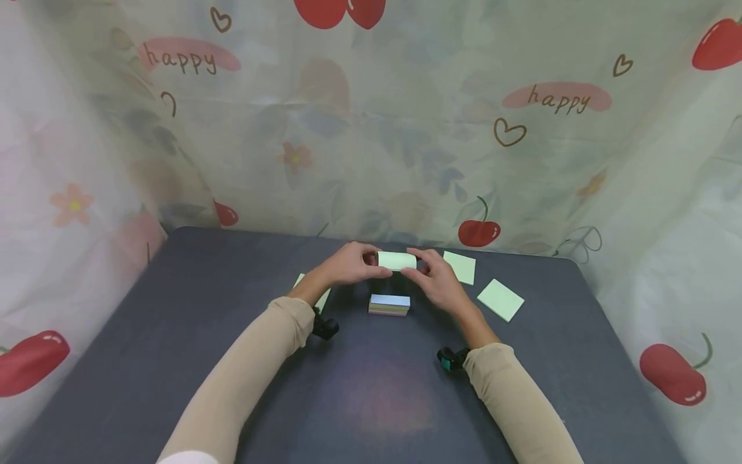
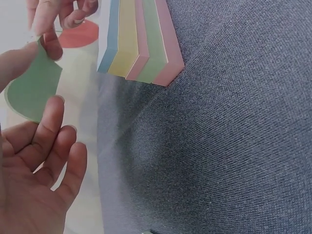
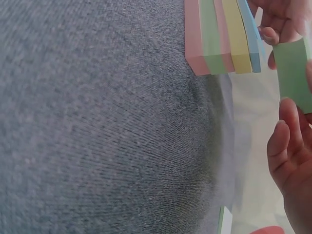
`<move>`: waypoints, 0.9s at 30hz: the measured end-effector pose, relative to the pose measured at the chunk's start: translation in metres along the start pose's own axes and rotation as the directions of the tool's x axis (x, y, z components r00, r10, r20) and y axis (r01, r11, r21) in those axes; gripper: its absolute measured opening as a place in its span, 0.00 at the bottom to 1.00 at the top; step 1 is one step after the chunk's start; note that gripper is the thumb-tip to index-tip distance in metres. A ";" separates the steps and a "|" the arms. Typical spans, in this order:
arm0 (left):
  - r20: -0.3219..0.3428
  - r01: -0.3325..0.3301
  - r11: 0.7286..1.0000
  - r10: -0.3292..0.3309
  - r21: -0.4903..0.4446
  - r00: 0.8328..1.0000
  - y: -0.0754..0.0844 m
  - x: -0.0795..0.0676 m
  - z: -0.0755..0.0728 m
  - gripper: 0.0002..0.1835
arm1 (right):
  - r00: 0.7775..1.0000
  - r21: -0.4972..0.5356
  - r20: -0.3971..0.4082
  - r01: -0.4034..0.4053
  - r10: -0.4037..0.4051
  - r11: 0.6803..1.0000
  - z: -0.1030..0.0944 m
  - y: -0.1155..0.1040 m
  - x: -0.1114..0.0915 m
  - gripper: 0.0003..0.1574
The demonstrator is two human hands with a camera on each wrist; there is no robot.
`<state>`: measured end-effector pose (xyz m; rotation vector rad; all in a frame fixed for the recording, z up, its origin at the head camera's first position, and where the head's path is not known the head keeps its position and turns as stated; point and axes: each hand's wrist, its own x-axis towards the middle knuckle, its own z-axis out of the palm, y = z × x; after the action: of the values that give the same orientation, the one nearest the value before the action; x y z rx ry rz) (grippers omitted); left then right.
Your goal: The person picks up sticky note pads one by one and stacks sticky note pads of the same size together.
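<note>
Both hands hold a pale green sticky note (image 1: pixel 397 261) above the far part of the table, and it is bent into a curve. The left hand (image 1: pixel 352 263) pinches its left side between thumb and fingers; the right hand (image 1: pixel 436 277) pinches the right side. The note's green underside (image 2: pixel 34 85) shows in the left wrist view. Whether it is one sheet or a thin pad I cannot tell. Just nearer than the hands, a stack of sticky note pads (image 1: pixel 390 305) lies on the table, blue on top with yellow, pink and green layers (image 3: pixel 210 39) below.
Two pale green square notes (image 1: pixel 501 299) (image 1: pixel 460 267) lie right of the right hand. Another green note (image 1: pixel 323 300) is partly hidden under the left forearm. The dark grey table (image 1: pixel 359 399) ends at a printed curtain (image 1: pixel 377 161) behind and at the sides.
</note>
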<state>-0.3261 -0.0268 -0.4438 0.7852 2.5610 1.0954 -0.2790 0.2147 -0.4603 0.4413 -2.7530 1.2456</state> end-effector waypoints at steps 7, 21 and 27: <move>-0.016 0.001 1.000 -0.001 0.009 1.000 -0.004 0.001 0.000 0.25 | 1.000 0.052 0.014 -0.003 0.002 0.999 0.002 0.000 0.001 0.32; -0.012 0.024 0.999 -0.025 -0.031 1.000 -0.007 0.000 0.002 0.24 | 0.999 0.126 0.018 -0.051 0.049 0.991 0.004 0.000 0.001 0.29; -0.006 0.023 0.999 -0.024 -0.028 1.000 -0.006 0.000 0.003 0.32 | 0.999 0.111 0.020 -0.038 0.036 0.993 0.002 0.001 0.001 0.31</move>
<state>-0.3272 -0.0288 -0.4503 0.7443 2.5473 1.1262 -0.2796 0.2131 -0.4622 0.4143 -2.7279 1.4166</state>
